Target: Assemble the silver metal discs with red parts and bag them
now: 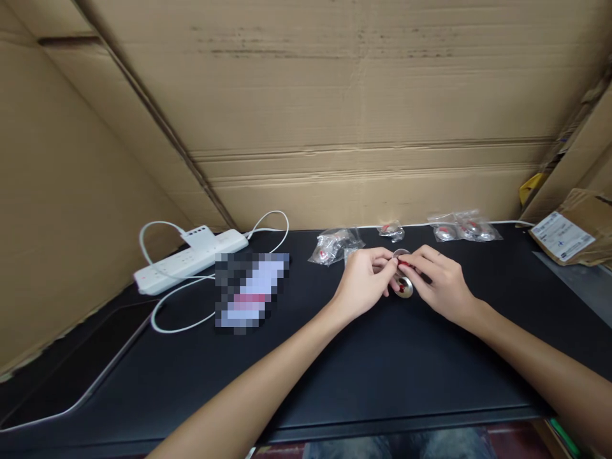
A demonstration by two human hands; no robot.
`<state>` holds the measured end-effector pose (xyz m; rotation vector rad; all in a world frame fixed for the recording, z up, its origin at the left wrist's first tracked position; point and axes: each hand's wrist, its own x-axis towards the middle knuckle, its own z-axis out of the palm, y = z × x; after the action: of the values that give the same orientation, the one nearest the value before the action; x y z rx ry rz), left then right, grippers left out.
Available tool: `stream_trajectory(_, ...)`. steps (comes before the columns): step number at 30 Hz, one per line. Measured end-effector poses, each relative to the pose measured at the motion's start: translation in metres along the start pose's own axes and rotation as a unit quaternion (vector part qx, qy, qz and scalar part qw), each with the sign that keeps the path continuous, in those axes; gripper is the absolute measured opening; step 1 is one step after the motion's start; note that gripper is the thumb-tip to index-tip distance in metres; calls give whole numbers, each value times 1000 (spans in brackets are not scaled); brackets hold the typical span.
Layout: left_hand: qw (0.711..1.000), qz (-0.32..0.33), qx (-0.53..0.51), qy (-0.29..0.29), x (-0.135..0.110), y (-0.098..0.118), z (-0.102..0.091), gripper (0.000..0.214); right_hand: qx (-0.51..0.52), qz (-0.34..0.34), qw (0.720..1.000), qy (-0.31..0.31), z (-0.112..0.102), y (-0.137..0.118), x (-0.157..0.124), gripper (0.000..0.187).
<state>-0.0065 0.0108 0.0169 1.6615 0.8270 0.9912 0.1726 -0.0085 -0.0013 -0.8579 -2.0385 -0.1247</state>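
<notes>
My left hand (364,276) and my right hand (440,283) meet over the black table (335,382), fingertips pinched together on a small shiny metal disc (404,287) with a red part at its top. Both hands grip this piece; the fingers hide most of it. Just behind the hands lie small clear plastic bags with similar metal-and-red parts: one bag (332,245) behind my left hand, a smaller bag (392,231) in the middle, and two more bags (461,229) further right.
A white power strip (189,260) with a looping white cable lies at the back left. A blurred flat object (251,290) rests beside it. Cardboard walls (335,115) enclose the table. A labelled cardboard parcel (571,236) sits at the right.
</notes>
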Motion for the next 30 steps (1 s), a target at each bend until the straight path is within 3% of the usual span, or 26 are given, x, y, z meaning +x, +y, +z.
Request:
stream_trajectory(4,1000,2,4,8,1,-3,-2,18,41,9,999,-11,-3,-4,4,23)
stream_trajectory(9,1000,-3,13,19,1,-3,-2,19,38,32,999,10,-6,-2,5,15)
stream_trajectory(20,1000,3,13,23,-2,-2,2,19,74,64,995,-31,-5,-1,7,12)
stream_trajectory(30,999,10,-1,30,-5,0,7,25,100,98,990,12,-9,-3,11,15)
